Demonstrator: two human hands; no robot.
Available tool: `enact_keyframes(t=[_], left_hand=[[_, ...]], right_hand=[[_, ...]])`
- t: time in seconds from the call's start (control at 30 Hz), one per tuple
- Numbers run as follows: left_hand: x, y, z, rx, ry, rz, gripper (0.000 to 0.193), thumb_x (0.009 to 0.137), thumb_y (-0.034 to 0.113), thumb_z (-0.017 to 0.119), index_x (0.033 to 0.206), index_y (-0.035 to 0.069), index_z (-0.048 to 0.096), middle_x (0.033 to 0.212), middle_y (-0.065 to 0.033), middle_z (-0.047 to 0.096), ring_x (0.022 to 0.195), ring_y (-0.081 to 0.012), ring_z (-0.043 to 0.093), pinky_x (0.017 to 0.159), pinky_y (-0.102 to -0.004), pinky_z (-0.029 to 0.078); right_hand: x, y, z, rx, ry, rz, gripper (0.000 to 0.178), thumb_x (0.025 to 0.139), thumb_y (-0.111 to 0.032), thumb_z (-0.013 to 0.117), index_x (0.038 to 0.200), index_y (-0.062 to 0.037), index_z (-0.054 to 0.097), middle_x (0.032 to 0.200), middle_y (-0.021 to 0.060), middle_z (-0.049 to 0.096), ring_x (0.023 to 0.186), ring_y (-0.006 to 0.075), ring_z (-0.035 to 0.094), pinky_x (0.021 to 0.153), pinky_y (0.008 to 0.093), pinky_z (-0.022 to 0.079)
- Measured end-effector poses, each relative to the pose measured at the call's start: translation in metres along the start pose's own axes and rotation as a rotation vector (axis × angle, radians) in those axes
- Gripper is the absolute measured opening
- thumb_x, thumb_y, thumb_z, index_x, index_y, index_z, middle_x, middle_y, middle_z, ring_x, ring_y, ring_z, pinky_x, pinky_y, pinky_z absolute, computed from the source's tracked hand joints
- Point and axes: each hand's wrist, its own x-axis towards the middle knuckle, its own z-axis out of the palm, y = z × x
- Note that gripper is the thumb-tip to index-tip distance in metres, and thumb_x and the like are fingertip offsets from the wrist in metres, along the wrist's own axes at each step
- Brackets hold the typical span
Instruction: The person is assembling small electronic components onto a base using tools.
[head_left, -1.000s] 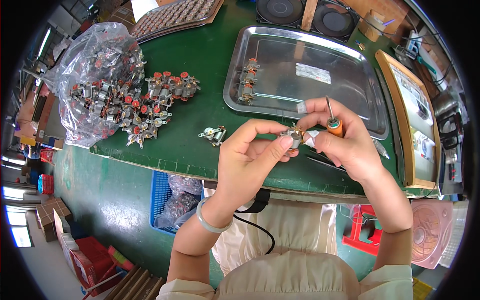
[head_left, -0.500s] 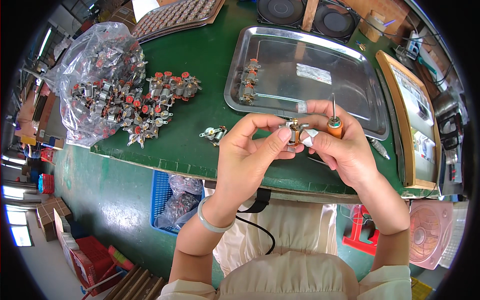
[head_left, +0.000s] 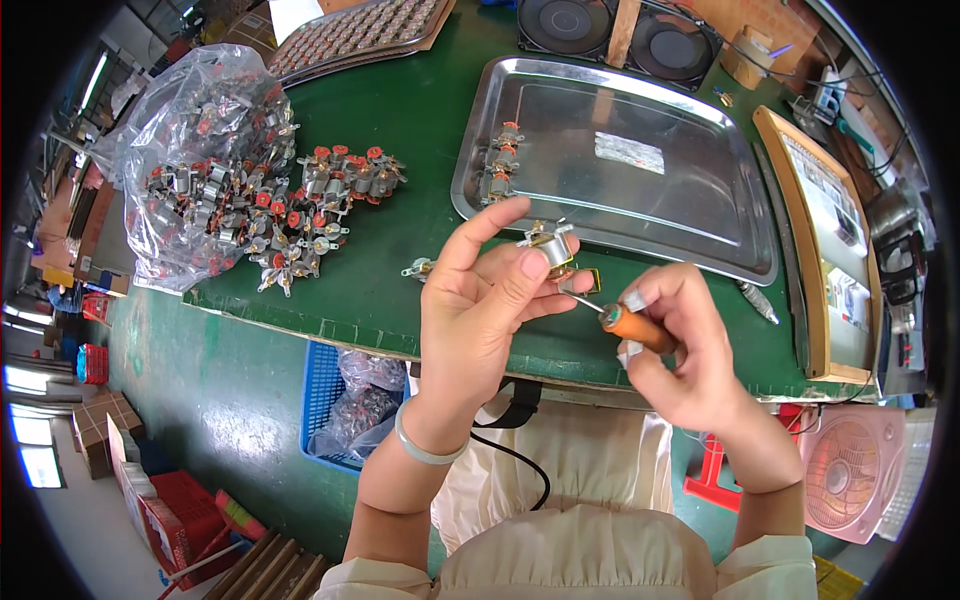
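My left hand [head_left: 470, 305] pinches a small metal motor [head_left: 550, 245] with silver plates and a copper-coloured part, raised above the table's front edge. In my right hand [head_left: 695, 355] is an orange-handled screwdriver [head_left: 637, 327], its thin shaft pointing left to the lower side of the motor. Whether the tip touches it, I cannot tell. Pale tape wraps some right fingertips. Partly hidden behind my left hand, another small motor [head_left: 418, 269] lies on the green table [head_left: 390, 235]. Beyond, several similar motors [head_left: 500, 165] stand in a row at the left of a metal tray [head_left: 610, 75].
A heap of motors [head_left: 320, 205] spills from a clear plastic bag [head_left: 150, 130] on the left. A filled tray [head_left: 360, 40] and two black fans [head_left: 670, 45] stand at the back. A wooden frame [head_left: 815, 250] lies right; a blue basket [head_left: 318, 400] sits below the table.
My right hand has moved down and away from the motor, swinging the screwdriver from upright to pointing left at it. My left hand has tilted the motor and shifted it slightly left.
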Motion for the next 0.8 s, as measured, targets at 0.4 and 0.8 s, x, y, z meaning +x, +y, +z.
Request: enact_keyframes(t=[0.4,0.8], left_hand=[[-0.004,-0.014,-0.002,-0.146,0.058,-0.017,0.034,0.086,0.012,0.052,0.118,0.003,0.045,0.103,-0.0173,0.058,0.085,-0.0252,0.062,0.071,-0.0321,0.053],[-0.003,-0.020,0.019,-0.070,0.010,-0.042,0.036,0.084,0.013,0.057,0.117,0.002,0.047,0.101,-0.0158,0.060,0.085,-0.0223,0.061,0.073,-0.0310,0.050]], right_hand=[[-0.025,-0.003,-0.035,-0.482,0.366,0.103,0.032,0.064,0.006,0.051,0.095,-0.0025,0.051,0.073,0.0030,0.037,0.058,0.0102,0.036,0.052,0.0212,0.033],[-0.055,0.001,-0.088,-0.929,0.277,0.162,0.019,0.069,0.003,0.061,0.085,0.0014,0.052,0.076,0.0140,0.051,0.067,0.0303,0.053,0.058,0.0337,0.042]])
